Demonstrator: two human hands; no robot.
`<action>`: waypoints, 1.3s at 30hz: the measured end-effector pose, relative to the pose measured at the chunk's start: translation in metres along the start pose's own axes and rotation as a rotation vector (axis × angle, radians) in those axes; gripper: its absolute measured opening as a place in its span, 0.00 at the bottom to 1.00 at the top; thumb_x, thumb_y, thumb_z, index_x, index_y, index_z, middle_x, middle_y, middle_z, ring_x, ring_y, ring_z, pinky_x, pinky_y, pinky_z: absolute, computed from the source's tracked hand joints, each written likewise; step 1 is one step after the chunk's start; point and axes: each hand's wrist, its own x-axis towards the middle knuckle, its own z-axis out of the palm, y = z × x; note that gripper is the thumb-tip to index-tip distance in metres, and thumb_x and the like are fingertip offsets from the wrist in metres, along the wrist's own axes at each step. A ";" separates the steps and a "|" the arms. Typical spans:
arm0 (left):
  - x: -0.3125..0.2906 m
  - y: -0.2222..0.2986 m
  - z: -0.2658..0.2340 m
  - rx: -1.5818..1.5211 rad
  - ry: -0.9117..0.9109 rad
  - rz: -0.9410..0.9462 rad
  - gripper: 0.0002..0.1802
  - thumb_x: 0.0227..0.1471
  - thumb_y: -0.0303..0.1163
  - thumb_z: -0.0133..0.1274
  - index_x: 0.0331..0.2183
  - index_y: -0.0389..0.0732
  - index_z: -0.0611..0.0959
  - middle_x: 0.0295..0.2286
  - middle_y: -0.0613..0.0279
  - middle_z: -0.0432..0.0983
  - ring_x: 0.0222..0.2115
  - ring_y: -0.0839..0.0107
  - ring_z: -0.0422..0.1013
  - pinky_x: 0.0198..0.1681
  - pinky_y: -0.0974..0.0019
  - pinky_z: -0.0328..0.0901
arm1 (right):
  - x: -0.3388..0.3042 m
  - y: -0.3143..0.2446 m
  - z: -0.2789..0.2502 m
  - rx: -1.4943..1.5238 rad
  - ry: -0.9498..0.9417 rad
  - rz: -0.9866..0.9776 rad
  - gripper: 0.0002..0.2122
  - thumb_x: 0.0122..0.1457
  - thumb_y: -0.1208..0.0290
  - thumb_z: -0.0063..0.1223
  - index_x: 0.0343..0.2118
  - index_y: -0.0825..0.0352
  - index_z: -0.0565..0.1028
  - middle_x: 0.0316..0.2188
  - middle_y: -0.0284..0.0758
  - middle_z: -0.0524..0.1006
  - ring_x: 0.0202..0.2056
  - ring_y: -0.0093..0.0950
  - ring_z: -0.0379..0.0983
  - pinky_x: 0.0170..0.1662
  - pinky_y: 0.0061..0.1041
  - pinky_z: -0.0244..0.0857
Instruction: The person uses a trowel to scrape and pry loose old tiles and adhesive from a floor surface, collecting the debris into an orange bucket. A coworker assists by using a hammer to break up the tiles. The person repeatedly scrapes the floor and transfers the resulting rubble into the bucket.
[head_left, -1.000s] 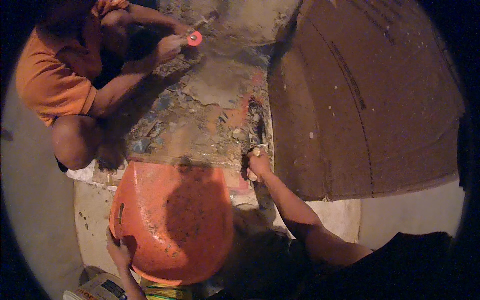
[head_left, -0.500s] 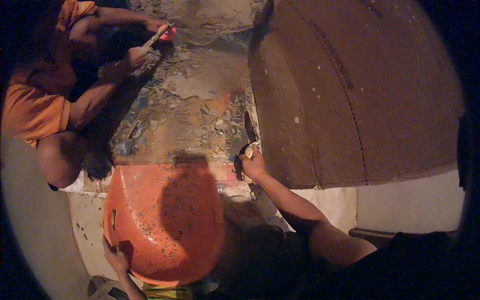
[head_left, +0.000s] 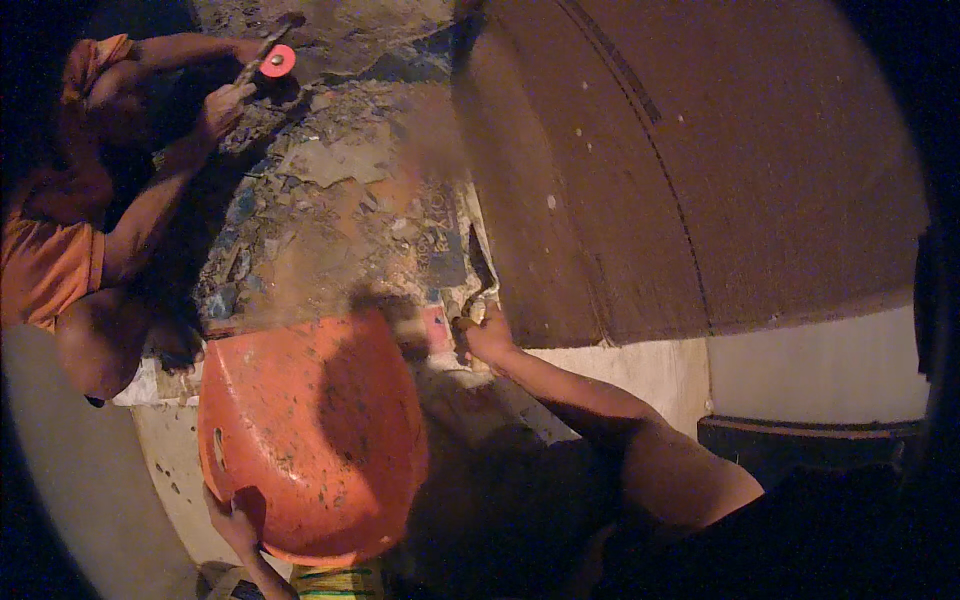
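A big orange plastic scoop (head_left: 300,430), wide and rounded with specks of dirt, lies at lower centre. My left hand (head_left: 235,525) is closed around its lower left rim, near the slot in its side. Its far edge rests against a printed sheet (head_left: 445,255) strewn with broken debris (head_left: 310,170). Further right, my right hand (head_left: 487,338) is closed on the crumpled near right edge of that sheet. Shadow darkens the scoop's right side and hides part of the sheet beside it.
At the left squats a co-worker in an orange top (head_left: 55,265), hands around a stick-like tool with a pink disc (head_left: 278,61) beside it. A large brown panel (head_left: 690,190) borders the debris on the right. Something yellow (head_left: 335,583) shows below the scoop.
The whole view has shifted, so most things appear further left. The co-worker's pink disc now shows its round face. Both my hands keep their hold on the scoop and the sheet.
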 end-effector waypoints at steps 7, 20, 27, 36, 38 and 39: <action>0.002 -0.012 -0.004 -0.035 -0.011 -0.053 0.38 0.48 0.14 0.46 0.63 0.26 0.61 0.60 0.38 0.62 0.61 0.53 0.62 0.64 0.59 0.56 | -0.006 0.022 -0.004 0.028 0.042 -0.251 0.24 0.60 0.70 0.57 0.57 0.71 0.64 0.33 0.44 0.77 0.29 0.35 0.76 0.27 0.36 0.68; -0.006 0.001 0.000 0.047 0.052 -0.007 0.36 0.50 0.13 0.47 0.62 0.23 0.61 0.58 0.36 0.65 0.60 0.53 0.64 0.63 0.58 0.58 | 0.092 -0.076 0.070 -0.180 0.180 -0.294 0.20 0.57 0.68 0.57 0.49 0.75 0.70 0.41 0.54 0.78 0.45 0.51 0.77 0.50 0.42 0.69; -0.011 -0.011 -0.004 -0.039 0.063 -0.084 0.37 0.49 0.12 0.47 0.62 0.25 0.62 0.59 0.37 0.65 0.61 0.52 0.64 0.63 0.58 0.58 | 0.066 -0.061 0.086 -0.167 0.096 -0.594 0.22 0.57 0.67 0.59 0.51 0.74 0.72 0.38 0.52 0.80 0.43 0.49 0.78 0.48 0.40 0.70; 0.003 0.015 0.014 0.002 0.037 -0.072 0.37 0.49 0.11 0.47 0.62 0.26 0.63 0.59 0.38 0.66 0.61 0.54 0.64 0.63 0.59 0.58 | 0.245 -0.116 0.020 -0.328 0.350 -0.534 0.26 0.52 0.57 0.59 0.46 0.77 0.74 0.41 0.59 0.78 0.43 0.57 0.76 0.49 0.49 0.69; -0.016 0.008 -0.010 0.132 0.122 -0.071 0.37 0.49 0.12 0.48 0.62 0.26 0.63 0.58 0.38 0.66 0.61 0.54 0.64 0.63 0.59 0.58 | 0.214 -0.150 0.048 -0.283 0.259 -0.569 0.26 0.53 0.58 0.58 0.47 0.76 0.72 0.41 0.60 0.78 0.44 0.57 0.76 0.50 0.50 0.69; -0.017 0.012 -0.010 0.099 0.116 -0.098 0.36 0.49 0.12 0.48 0.61 0.26 0.64 0.58 0.38 0.67 0.60 0.54 0.64 0.62 0.59 0.59 | 0.211 -0.163 0.045 -0.354 0.265 -0.571 0.26 0.53 0.58 0.57 0.48 0.76 0.71 0.41 0.59 0.78 0.45 0.57 0.75 0.50 0.50 0.69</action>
